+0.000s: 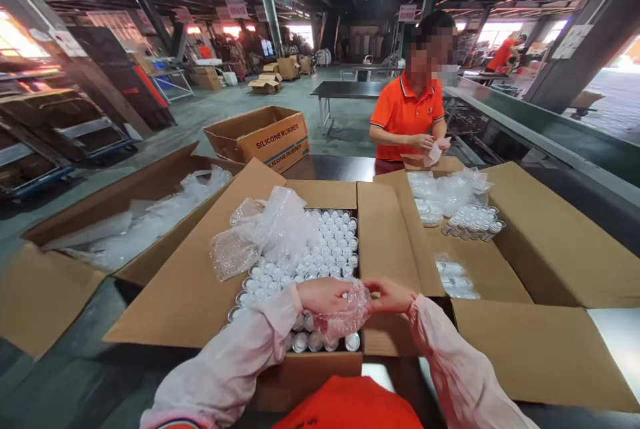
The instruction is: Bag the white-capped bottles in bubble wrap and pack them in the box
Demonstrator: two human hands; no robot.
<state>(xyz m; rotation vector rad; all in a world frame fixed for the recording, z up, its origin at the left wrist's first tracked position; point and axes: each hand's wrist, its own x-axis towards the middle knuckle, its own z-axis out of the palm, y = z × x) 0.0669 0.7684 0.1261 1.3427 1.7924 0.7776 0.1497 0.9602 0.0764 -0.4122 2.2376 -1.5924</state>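
My left hand [323, 294] and my right hand [391, 297] are close together above the front right of an open cardboard box [320, 376]. Between them they hold a clear bubble wrap bag [345, 319], fingers closed on its upper edge. Whether anything is inside the bag I cannot make out. Rows of small cylinders with silvery-white round tops [333, 236] fill the box beneath. A loose heap of bubble wrap [280, 229] lies over the cylinders at the back left of the box.
To the right, a second open box [500, 269] holds wrapped bundles of cylinders [473, 221]. A long box of bubble wrap [165, 222] stands at the left. Behind are a "SILICONE RUBBER" carton [277, 142] and a co-worker in an orange shirt [410, 112] handling wrap.
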